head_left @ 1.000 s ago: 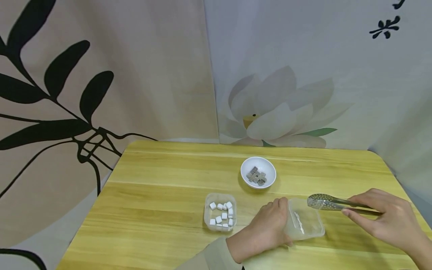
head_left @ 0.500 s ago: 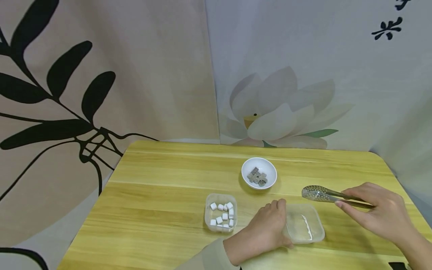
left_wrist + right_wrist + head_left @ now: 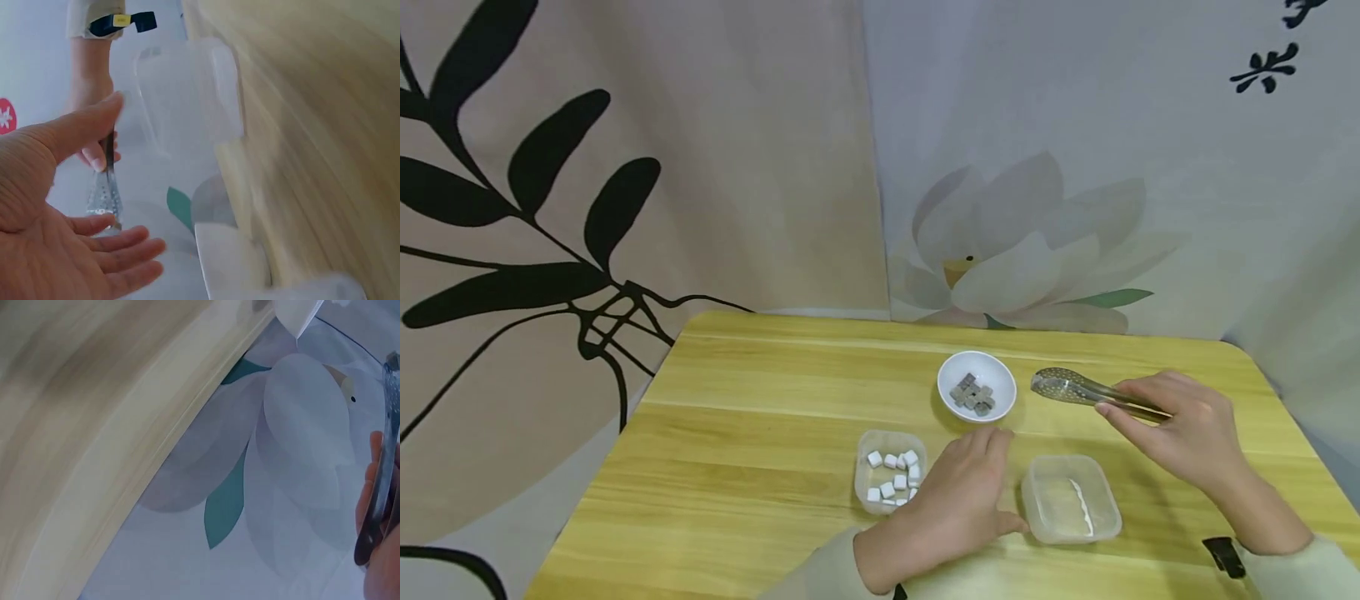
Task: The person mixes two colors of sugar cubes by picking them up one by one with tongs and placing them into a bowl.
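My right hand (image 3: 1180,425) grips metal tongs (image 3: 1078,387) with perforated tips, held over the table to the right of the white bowl (image 3: 950,403). A small grey cube (image 3: 393,360) shows at the tongs' tips in the right wrist view. My left hand (image 3: 958,492) has its fingers extended and thumb spread, beside the right plastic box (image 3: 1037,508). In the left wrist view its palm shows with nothing in it. Several grey cubes (image 3: 973,394) lie in the bowl. The left plastic box (image 3: 862,446) holds several white cubes (image 3: 887,490) and is partly covered by my left hand.
The wooden table (image 3: 760,433) runs back to a curtain (image 3: 775,167) with leaf and flower prints. A black strap (image 3: 1223,557) is at my right wrist. The bowl stands behind the two boxes.
My left hand has let go of the right box and drawn left. That box, tilted before, sits flat now. My right hand has carried the tongs left and back toward the bowl.
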`<state>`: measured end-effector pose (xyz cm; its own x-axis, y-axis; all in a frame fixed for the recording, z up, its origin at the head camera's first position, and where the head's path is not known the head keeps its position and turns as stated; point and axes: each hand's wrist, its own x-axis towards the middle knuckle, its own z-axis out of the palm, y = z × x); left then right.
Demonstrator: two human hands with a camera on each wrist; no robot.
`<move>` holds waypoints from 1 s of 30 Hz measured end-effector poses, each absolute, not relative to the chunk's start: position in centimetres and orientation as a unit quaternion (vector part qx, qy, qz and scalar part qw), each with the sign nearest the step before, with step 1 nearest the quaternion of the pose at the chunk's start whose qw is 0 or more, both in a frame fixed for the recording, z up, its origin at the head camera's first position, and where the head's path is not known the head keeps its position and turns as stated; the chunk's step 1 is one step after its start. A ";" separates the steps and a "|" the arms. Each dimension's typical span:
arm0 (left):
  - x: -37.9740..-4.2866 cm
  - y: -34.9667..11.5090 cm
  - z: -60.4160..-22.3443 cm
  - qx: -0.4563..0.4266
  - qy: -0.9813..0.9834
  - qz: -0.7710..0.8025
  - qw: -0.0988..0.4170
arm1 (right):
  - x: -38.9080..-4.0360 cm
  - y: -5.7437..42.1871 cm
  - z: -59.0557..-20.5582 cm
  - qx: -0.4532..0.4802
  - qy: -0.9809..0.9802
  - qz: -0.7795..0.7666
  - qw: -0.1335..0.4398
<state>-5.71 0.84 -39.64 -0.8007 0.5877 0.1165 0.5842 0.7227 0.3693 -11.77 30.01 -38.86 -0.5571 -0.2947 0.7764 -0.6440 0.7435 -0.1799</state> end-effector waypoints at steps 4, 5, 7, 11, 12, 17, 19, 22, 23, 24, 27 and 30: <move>-6.0 -0.3 -39.5 0.325 0.922 0.209 -0.017 | -12.5 29.0 -39.1 0.268 -0.861 0.224 0.370; -6.0 -0.7 -39.5 0.325 0.921 0.211 -0.020 | -12.7 28.7 -39.1 0.266 -0.863 0.224 0.366; -6.1 -1.3 -39.4 0.323 0.921 0.217 -0.025 | -13.0 28.2 -39.2 0.264 -0.868 0.221 0.358; -6.2 -2.8 -39.3 0.312 0.922 0.229 -0.032 | -13.8 27.3 -39.3 0.262 -0.874 0.211 0.352; -6.2 -3.2 -39.3 0.307 0.922 0.233 -0.030 | -13.9 27.2 -39.4 0.260 -0.875 0.208 0.351; -6.3 -5.4 -39.6 0.278 0.928 0.246 -0.019 | -14.1 27.1 -39.5 0.251 -0.884 0.210 0.334; -6.3 -6.3 -39.7 0.267 0.931 0.249 -0.015 | -14.0 27.2 -39.4 0.247 -0.888 0.210 0.326; -6.3 -7.6 -39.9 0.252 0.933 0.257 -0.011 | -13.8 27.3 -39.4 0.245 -0.893 0.202 0.318; -6.3 -8.0 -39.9 0.248 0.933 0.259 -0.010 | -13.8 27.4 -39.4 0.245 -0.894 0.199 0.318; -6.3 -8.4 -39.9 0.244 0.934 0.262 -0.008 | -13.7 27.4 -39.4 0.246 -0.894 0.198 0.319; -6.2 -9.5 -40.0 0.238 0.937 0.256 -0.004 | -13.5 27.4 -39.4 0.252 -0.891 0.196 0.324; -6.2 -10.5 -40.2 0.235 0.940 0.248 -0.001 | -13.2 27.4 -39.2 0.258 -0.886 0.196 0.331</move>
<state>-6.23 -10.52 -40.23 -0.8899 0.4404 0.1189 0.4417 0.7668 0.4657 -13.20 27.39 -39.24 -0.6471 -0.3279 0.6883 -0.5871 0.7902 -0.1756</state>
